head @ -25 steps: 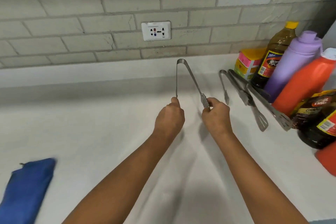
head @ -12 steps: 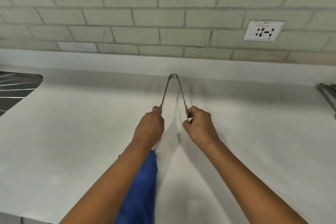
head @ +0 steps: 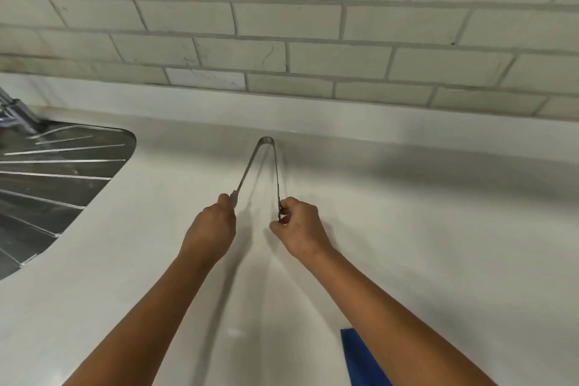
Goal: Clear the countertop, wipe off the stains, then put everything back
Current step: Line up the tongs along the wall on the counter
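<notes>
Over the white countertop (head: 438, 229), steel tongs (head: 275, 166) have been carried leftward toward the sink drainboard (head: 56, 178), one arm gripped by each curled hand: left hand (head: 210, 233), right hand (head: 299, 229); replacing is probably underway.

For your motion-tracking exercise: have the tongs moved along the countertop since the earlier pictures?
Yes. The tongs, held by both hands, have travelled left: the sink drainboard now lies close by.

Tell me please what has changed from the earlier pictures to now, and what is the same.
The view swung left along the countertop: the bottles, other tongs and wall socket have left the picture, and the steel drainboard has come in at the left. The blue cloth now shows at the lower right. Unchanged: the left hand and right hand each still hold one arm of the open tongs.
</notes>
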